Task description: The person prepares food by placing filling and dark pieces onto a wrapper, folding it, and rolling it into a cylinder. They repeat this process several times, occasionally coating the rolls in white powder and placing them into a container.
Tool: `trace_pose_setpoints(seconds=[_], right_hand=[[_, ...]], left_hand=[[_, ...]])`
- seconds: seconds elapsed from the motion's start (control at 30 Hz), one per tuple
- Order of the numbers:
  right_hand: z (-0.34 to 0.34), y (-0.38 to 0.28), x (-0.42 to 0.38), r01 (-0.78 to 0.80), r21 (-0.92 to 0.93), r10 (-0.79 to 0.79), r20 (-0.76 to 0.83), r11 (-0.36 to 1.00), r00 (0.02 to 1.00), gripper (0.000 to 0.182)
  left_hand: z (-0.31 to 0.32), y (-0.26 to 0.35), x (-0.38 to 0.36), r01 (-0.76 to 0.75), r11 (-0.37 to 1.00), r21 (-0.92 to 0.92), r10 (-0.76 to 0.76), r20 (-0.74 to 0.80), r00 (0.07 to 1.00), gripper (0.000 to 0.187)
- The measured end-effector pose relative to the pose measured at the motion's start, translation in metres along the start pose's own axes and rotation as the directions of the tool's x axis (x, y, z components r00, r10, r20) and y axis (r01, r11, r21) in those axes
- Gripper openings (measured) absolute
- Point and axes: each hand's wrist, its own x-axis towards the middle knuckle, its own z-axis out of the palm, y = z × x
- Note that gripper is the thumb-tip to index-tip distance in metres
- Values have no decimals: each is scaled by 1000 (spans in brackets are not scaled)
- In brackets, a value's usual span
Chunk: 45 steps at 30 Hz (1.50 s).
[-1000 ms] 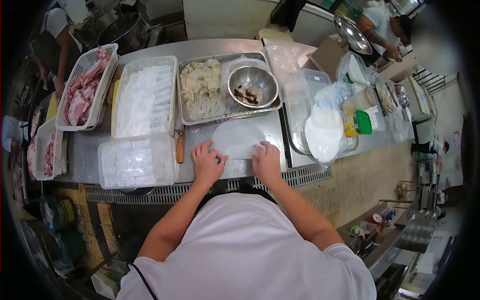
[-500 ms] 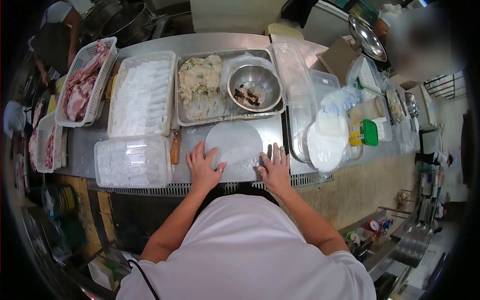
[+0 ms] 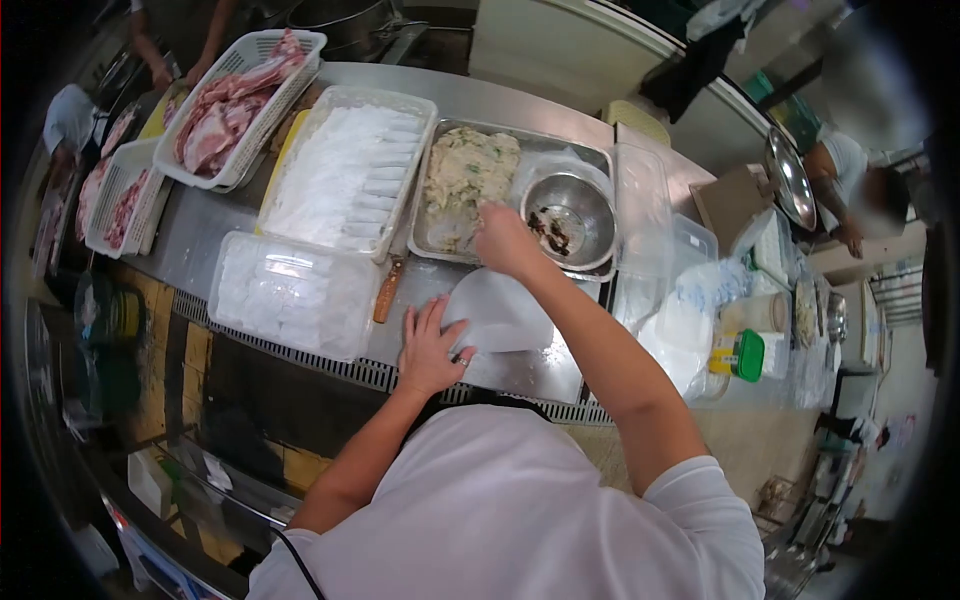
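A round white translucent sheet (image 3: 500,315) lies on the steel table. My left hand (image 3: 432,348) rests at its left edge with the fingers spread. My right hand (image 3: 500,238) reaches over the metal tray (image 3: 425,240), its fingers closed at the lower right side of the pale filling (image 3: 470,165); whatever they hold is hidden. Right of that hand, a steel bowl (image 3: 597,215) with dark bits inside sits in the same tray. A wooden handle (image 3: 386,292) lies left of the sheet.
To the left stand a bin of white floured pieces (image 3: 340,170), a lidded plastic box (image 3: 290,295) and a basket of raw meat (image 3: 225,115). Clear containers and a green-lidded tub (image 3: 747,355) are on the right. Other people are at both far sides.
My right hand has left the sheet's right side and moved forward to the filling, its fingers now closed. My left hand stays by the sheet. The view has turned and shifted.
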Motion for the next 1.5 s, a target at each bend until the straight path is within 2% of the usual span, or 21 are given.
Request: trace_pose_setpoints(seconds=[0.1, 0.2, 0.3, 0.4, 0.5, 0.6, 0.7, 0.8, 0.9, 1.0, 1.1, 1.2, 1.3, 1.4, 1.5], right_hand=[[33, 20, 41, 80, -213, -98, -77, 974, 992, 29], [51, 20, 52, 80, -284, -38, 150, 955, 988, 22], [48, 26, 63, 181, -214, -151, 150, 960, 977, 17], [38, 27, 63, 49, -234, -24, 109, 971, 994, 19], [52, 20, 61, 219, -269, -150, 252, 938, 956, 24], [58, 10, 60, 162, -48, -150, 193, 986, 970, 27], [57, -3, 58, 224, 0, -220, 201, 974, 955, 30], [29, -34, 50, 208, 4, -190, 423, 978, 886, 35], [31, -29, 54, 152, 63, -164, 455, 986, 875, 38], [47, -30, 55, 160, 59, -171, 391, 985, 904, 39], [46, -33, 54, 222, -20, -196, 399, 975, 896, 36], [25, -31, 62, 203, 113, -233, 499, 973, 835, 35], [10, -20, 64, -35, 436, -180, 443, 899, 878, 34], [16, -12, 69, -62, 352, -68, 344, 934, 937, 35], [33, -12, 71, 104, 207, -161, 283, 973, 945, 35]], left_hand=[[-1, 1, 1, 13, 1000, -7, -13, -3, 1000, 49], [-2, -1, 1, 9, 1000, -9, -9, -10, 1000, 48], [-2, -2, 0, -5, 1000, -25, 5, -20, 1000, 47], [-1, -3, 1, -10, 999, -36, 9, -37, 999, 47], [-1, -4, 1, -19, 999, -36, 18, -39, 999, 46], [0, -4, 0, -26, 998, -52, 24, -39, 999, 46], [0, -6, -1, -26, 998, -52, 25, -29, 999, 46], [0, -4, 0, -33, 998, -50, 32, -30, 999, 45], [0, -4, 0, -25, 999, -48, 24, -26, 999, 45], [0, -4, 0, -28, 999, -44, 26, -30, 999, 45], [1, -4, 0, -29, 999, -42, 28, -38, 999, 45], [1, -3, -1, -28, 999, -46, 26, -40, 999, 44], [2, -3, -2, -24, 998, -50, 21, -51, 998, 43], [1, -1, -2, -34, 999, -39, 31, -70, 997, 38], [1, -1, -2, -54, 998, -15, 53, -73, 996, 32]])
